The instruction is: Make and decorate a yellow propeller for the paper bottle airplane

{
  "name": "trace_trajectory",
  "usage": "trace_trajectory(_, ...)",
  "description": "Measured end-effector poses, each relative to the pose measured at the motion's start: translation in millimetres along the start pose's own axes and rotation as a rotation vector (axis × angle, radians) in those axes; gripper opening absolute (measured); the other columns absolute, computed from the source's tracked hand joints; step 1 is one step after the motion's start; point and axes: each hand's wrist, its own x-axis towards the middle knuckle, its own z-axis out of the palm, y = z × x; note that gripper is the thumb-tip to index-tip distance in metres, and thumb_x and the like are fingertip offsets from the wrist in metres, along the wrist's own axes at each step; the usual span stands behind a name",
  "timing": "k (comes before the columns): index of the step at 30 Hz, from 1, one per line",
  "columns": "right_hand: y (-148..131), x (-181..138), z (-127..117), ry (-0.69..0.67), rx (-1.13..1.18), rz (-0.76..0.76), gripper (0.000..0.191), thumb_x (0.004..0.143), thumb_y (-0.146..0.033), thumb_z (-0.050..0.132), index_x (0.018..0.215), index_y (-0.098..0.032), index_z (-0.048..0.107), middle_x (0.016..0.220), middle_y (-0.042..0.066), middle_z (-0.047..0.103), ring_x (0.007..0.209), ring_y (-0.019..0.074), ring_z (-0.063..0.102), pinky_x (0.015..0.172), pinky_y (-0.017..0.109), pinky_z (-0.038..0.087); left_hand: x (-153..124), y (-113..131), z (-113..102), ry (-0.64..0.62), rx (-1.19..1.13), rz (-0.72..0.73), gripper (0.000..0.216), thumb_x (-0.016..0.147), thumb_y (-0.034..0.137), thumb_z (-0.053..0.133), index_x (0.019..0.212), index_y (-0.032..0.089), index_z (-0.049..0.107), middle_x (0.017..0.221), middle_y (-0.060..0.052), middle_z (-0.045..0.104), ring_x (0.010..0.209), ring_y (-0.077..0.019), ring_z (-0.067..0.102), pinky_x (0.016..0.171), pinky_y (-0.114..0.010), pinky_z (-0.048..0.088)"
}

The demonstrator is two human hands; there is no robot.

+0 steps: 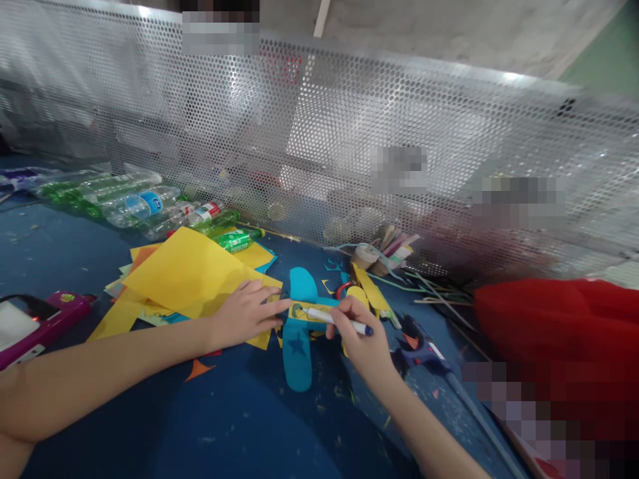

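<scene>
A blue and yellow paper airplane model [298, 356] lies on the blue table, with a dark star on its near wing. My right hand [360, 327] grips a white marker [319, 315] with a dark blue end. The marker's tip meets the yellow strip on the plane's body, where a dark rounded mark shows. My left hand [249, 311] lies flat with fingers spread, its fingertips touching the plane's left end. Under and behind that hand is a pile of coloured sheets, a large yellow sheet [184, 273] on top.
Plastic bottles [144, 203] lie along the back left, before a perforated metal screen [329, 126]. A glue gun [424, 352] rests at right, near a person's red clothing [559, 326]. A magenta power strip [54, 319] is at far left. Paper scraps and sticks lie around.
</scene>
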Motion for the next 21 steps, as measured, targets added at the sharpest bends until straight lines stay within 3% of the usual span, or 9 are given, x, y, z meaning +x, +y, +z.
trace_trajectory(21, -3.5, 0.6, 0.1, -0.01, -0.015, -0.014, 0.024, 0.081, -0.027, 0.052, 0.06, -0.024, 0.042, 0.045, -0.004, 0.057, 0.044, 0.0121, 0.049, 0.049, 0.023, 0.038, 0.3, -0.7, 0.0, 0.004, 0.0, 0.004, 0.038, 0.098, 0.049, 0.039, 0.129, 0.034, 0.055, 0.125, -0.003, 0.059, 0.1, -0.0208, 0.052, 0.086, -0.034, 0.037)
